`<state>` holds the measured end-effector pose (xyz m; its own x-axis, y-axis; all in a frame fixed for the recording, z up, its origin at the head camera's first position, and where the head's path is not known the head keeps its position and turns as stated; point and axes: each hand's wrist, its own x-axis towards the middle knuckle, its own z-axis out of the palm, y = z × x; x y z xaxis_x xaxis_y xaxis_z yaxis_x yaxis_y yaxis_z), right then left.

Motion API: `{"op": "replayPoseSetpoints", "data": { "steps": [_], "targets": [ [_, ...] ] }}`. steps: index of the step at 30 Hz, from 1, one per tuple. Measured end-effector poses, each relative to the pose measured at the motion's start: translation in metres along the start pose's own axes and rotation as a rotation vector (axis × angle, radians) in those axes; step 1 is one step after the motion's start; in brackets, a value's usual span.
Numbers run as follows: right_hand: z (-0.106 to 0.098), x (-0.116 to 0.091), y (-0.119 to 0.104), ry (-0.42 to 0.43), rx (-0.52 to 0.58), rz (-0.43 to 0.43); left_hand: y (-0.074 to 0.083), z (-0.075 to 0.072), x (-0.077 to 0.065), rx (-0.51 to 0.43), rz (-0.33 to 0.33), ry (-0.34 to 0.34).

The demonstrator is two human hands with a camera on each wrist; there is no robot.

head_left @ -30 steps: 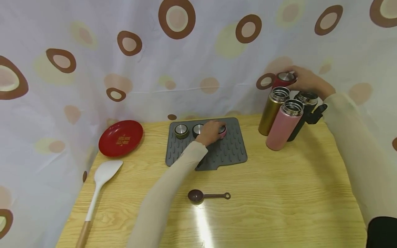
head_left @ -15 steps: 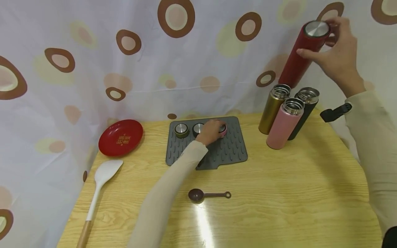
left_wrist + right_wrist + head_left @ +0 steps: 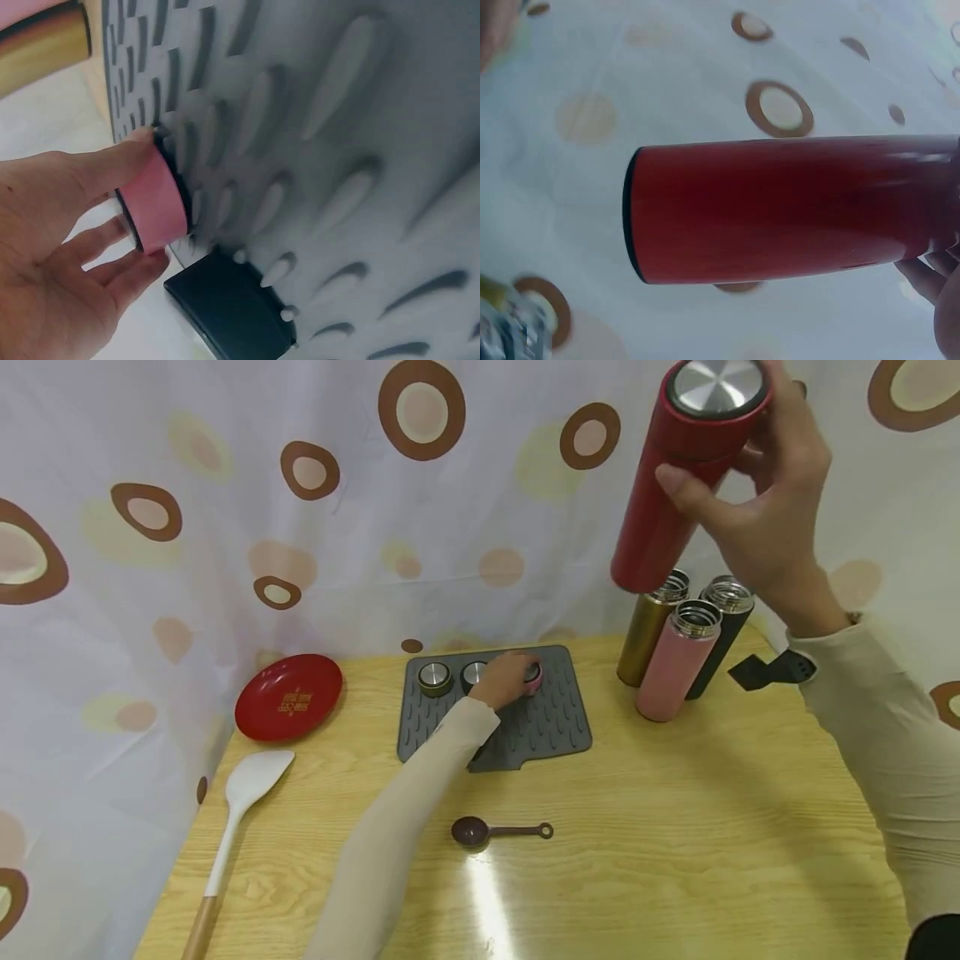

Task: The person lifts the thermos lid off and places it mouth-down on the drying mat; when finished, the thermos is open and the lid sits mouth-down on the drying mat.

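Observation:
High at the right of the head view, my right hand point(image 3: 776, 506) grips a red thermos point(image 3: 660, 502) near its top, its silver-topped lid point(image 3: 716, 389) in place. The right wrist view shows the body of this red thermos point(image 3: 780, 210) held off the table. My left hand point(image 3: 504, 681) pinches a pink bottle lid point(image 3: 156, 201) between thumb and fingers; the lid sits on a grey drying mat point(image 3: 551, 727). Beside it on the mat are a black lid point(image 3: 232, 304) and an olive-green lid point(image 3: 435, 678).
Three lidless bottles stand together at the back right: gold point(image 3: 641, 639), pink point(image 3: 675, 668) and black point(image 3: 723, 639). A red plate point(image 3: 288, 697) and a white spatula point(image 3: 243, 785) lie at the left. Nearer the front is a brown measuring spoon point(image 3: 472, 832). A patterned curtain point(image 3: 450, 543) hangs behind.
My right hand has lifted the red thermos up from behind the other bottles, then brought it leftward and closer. My left hand keeps its hold on the pink lid.

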<state>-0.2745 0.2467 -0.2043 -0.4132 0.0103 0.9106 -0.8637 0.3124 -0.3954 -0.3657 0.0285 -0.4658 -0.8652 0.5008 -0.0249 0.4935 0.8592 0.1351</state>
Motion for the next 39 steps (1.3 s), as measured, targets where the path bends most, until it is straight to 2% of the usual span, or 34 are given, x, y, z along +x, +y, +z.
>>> {"op": "replayPoseSetpoints", "data": {
  "steps": [2, 5, 7, 9, 12, 14, 20, 22, 25, 28, 30, 33, 37, 39],
  "targets": [
    [0.007, -0.013, -0.004, -0.064, -0.004, -0.003, 0.001, 0.003, -0.004, 0.052, 0.008, -0.005],
    [0.012, -0.035, -0.005, -0.174, -0.031, 0.014, 0.003, 0.005, -0.012, 0.134, 0.051, 0.030],
    [0.014, -0.051, 0.000, -0.251, -0.065, 0.055, 0.003, 0.003, -0.020, 0.129, 0.094, 0.097],
    [0.017, -0.068, 0.008, -0.304, -0.112, 0.110, 0.003, -0.003, -0.027, 0.069, 0.139, 0.191],
    [0.020, -0.093, 0.019, -0.361, -0.189, 0.189, 0.005, -0.018, -0.041, -0.111, 0.209, 0.311],
    [0.021, -0.107, 0.025, -0.382, -0.233, 0.224, 0.008, -0.032, -0.051, -0.239, 0.242, 0.339],
    [0.020, -0.133, 0.035, -0.496, -0.277, 0.279, 0.019, -0.071, -0.079, -0.593, 0.302, 0.272],
    [0.021, -0.138, 0.036, -0.544, -0.283, 0.281, 0.021, -0.081, -0.085, -0.747, 0.337, 0.249],
    [0.022, -0.145, 0.038, -0.598, -0.296, 0.271, 0.023, -0.090, -0.092, -0.975, 0.389, 0.240],
    [0.023, -0.153, 0.038, -0.622, -0.309, 0.242, 0.029, -0.089, -0.094, -1.098, 0.425, 0.237],
    [0.025, -0.158, 0.037, -0.635, -0.307, 0.223, 0.038, -0.090, -0.099, -1.104, 0.409, 0.217],
    [0.028, -0.165, 0.033, -0.657, -0.295, 0.185, 0.050, -0.083, -0.101, -1.086, 0.370, 0.224],
    [0.035, -0.172, 0.027, -0.667, -0.337, 0.127, 0.058, -0.073, -0.104, -1.047, 0.316, 0.306],
    [0.037, -0.174, 0.024, -0.661, -0.366, 0.115, 0.061, -0.076, -0.109, -1.048, 0.298, 0.329]
  ]
}}
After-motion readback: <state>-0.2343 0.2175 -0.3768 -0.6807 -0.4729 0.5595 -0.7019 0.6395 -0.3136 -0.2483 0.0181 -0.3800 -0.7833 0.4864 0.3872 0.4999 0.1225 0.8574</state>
